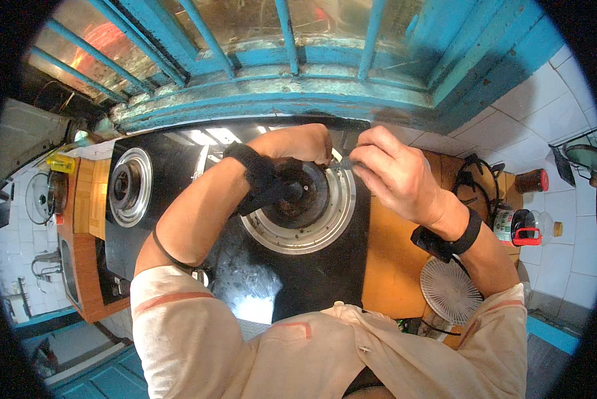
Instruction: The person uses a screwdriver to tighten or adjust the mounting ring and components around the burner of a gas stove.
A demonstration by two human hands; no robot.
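Observation:
Both my hands are brought together above the far right part of the right burner (302, 193) on a black glass-topped gas stove (325, 279). A wide steel ring (342, 223) surrounds the dark, stained burner. My left hand (305, 143) reaches across it, its fingers curled down and mostly hidden. My right hand (395, 169) is closed in a pinch from the right side. Between the fingertips is a small greyish piece (342, 163), too small to identify. A black band with a dark device (252, 176) on my left wrist overhangs the burner.
The left burner (129, 186) lies across the stove. On the right, a wooden counter (395, 266) holds a ribbed round disc (450, 289), a black pot stand (478, 179), a red-lidded jar (531, 181) and a bottle with a red handle (528, 236). A blue barred window (288, 86) rises behind.

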